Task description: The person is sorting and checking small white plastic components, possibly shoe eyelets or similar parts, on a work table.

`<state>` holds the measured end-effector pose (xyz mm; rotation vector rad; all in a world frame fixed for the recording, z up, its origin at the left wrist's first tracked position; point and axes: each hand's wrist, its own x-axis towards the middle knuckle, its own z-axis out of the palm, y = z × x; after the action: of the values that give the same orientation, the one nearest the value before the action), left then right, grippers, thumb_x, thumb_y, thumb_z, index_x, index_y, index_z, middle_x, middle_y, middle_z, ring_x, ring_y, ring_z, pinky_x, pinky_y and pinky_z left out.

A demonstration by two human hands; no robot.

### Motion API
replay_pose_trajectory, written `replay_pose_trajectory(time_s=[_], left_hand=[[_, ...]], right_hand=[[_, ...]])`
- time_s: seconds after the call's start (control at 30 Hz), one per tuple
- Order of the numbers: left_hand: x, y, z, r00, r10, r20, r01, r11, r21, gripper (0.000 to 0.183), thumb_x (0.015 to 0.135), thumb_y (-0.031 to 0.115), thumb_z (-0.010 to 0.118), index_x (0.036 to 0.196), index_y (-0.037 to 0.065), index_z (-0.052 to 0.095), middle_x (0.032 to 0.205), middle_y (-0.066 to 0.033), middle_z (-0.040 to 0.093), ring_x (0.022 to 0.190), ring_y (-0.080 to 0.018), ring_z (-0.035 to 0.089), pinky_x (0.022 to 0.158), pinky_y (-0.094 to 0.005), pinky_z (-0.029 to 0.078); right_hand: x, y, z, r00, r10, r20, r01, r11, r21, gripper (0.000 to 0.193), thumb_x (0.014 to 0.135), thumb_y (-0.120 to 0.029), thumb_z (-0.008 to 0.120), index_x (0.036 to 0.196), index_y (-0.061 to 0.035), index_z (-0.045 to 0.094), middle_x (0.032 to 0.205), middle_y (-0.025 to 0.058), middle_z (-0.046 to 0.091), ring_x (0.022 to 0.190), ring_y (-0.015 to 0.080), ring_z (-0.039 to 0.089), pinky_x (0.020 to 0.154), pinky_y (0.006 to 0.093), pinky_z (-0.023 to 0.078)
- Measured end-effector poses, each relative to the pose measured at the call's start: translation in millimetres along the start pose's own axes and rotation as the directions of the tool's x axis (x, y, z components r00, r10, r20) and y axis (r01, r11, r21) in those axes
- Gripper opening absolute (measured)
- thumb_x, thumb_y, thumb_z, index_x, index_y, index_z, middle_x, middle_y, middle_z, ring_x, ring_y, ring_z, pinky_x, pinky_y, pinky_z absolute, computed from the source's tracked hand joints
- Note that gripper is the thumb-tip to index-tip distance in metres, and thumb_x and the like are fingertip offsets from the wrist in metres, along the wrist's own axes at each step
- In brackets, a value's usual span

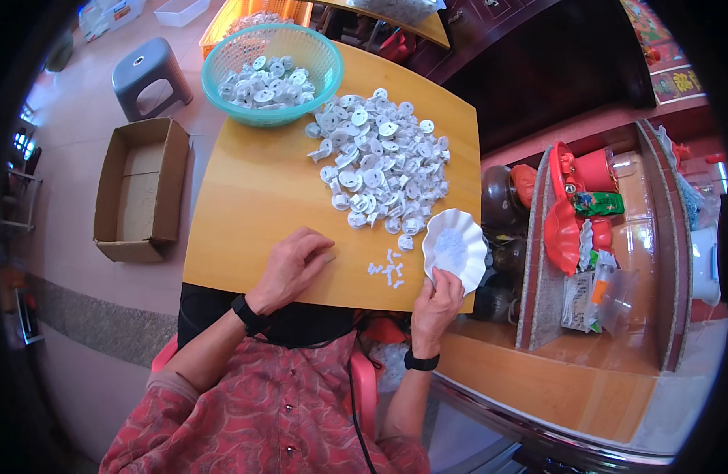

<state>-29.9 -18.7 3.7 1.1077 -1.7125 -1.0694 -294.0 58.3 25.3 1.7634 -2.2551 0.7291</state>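
Note:
At the table's right edge, my right hand has its fingers closed on the near rim of a white scalloped dish. A heap of tiny white pieces lies in the dish. Left of it, a few small white plastic bits are scattered on the wood. My left hand rests near the table's front edge, fingers loosely bent, thumb apart, holding nothing. Beyond both hands spreads a big pile of round white plastic parts. More such parts fill a turquoise basket at the far left.
The yellow wooden table carries all this. A cardboard box and a grey stool stand on the floor to the left. An orange crate sits behind the basket. Right of the table are dark jars and a shelf with red items.

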Motion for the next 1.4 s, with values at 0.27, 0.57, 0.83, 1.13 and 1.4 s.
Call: replay_pose_trajectory(time_s=[0.27, 0.57, 0.83, 1.13, 1.4], left_hand=[[1.7, -2.4, -1.3, 1.000, 0.001, 0.003, -0.001, 1.000, -0.025, 0.016, 0.085, 0.006, 0.069, 0.099, -0.001, 0.068, 0.095, -0.0159, 0.065, 0.085, -0.0319, 0.065, 0.074, -0.0377, 0.053], [0.2, -4.9, -1.0, 0.999, -0.008, 0.037, 0.009, 0.999, -0.041, 0.018, 0.087, 0.006, 0.068, 0.103, -0.001, 0.067, 0.094, -0.0121, 0.064, 0.082, -0.0240, 0.066, 0.072, -0.0323, 0.053], [-3.4, -2.7, 1.7, 0.997, 0.081, -0.011, -0.082, 0.996, -0.035, 0.018, 0.087, 0.008, 0.067, 0.102, -0.002, 0.067, 0.090, -0.0159, 0.062, 0.078, -0.0284, 0.064, 0.069, -0.0360, 0.052], [-26.4, 10.2, -5.1, 0.836, -0.245, 0.491, 0.543, 0.492, -0.680, 0.038, 0.099, 0.011, 0.061, 0.134, -0.001, 0.055, 0.116, -0.0077, 0.066, 0.102, -0.0152, 0.064, 0.088, -0.0288, 0.056], [-37.7, 0.6, -13.2, 0.824, -0.255, 0.506, 0.561, 0.500, -0.660, 0.029, 0.093, 0.010, 0.068, 0.119, -0.001, 0.063, 0.095, -0.0065, 0.068, 0.079, -0.0103, 0.065, 0.069, -0.0234, 0.057]], right_hand=[[-0.1, -34.6, 9.7, 0.989, -0.059, 0.135, 0.031, 0.979, 0.201, 0.021, 0.084, 0.005, 0.060, 0.104, 0.0016, 0.068, 0.102, 0.0166, 0.062, 0.100, 0.0349, 0.060, 0.086, 0.0424, 0.049], [22.2, -35.4, 26.9, 0.990, -0.124, 0.072, 0.115, 0.987, 0.110, 0.041, 0.083, 0.008, 0.055, 0.123, 0.0009, 0.060, 0.106, 0.0165, 0.060, 0.101, 0.0354, 0.060, 0.084, 0.0440, 0.050], [31.0, -35.0, 28.1, 0.991, -0.070, 0.114, 0.067, 0.997, 0.027, 0.023, 0.086, 0.000, 0.062, 0.109, -0.0009, 0.063, 0.101, 0.0154, 0.060, 0.094, 0.0362, 0.061, 0.078, 0.0450, 0.051], [-22.7, -101.9, -8.3, 0.875, -0.005, 0.485, -0.364, 0.654, 0.663, 0.020, 0.089, -0.008, 0.070, 0.108, -0.0009, 0.067, 0.094, 0.0073, 0.062, 0.078, 0.0159, 0.065, 0.069, 0.0293, 0.052], [-46.1, -94.1, -8.5, 0.908, 0.117, 0.402, -0.350, 0.740, 0.575, 0.020, 0.090, -0.005, 0.068, 0.109, 0.0002, 0.067, 0.094, 0.0116, 0.063, 0.079, 0.0226, 0.066, 0.071, 0.0326, 0.052]])
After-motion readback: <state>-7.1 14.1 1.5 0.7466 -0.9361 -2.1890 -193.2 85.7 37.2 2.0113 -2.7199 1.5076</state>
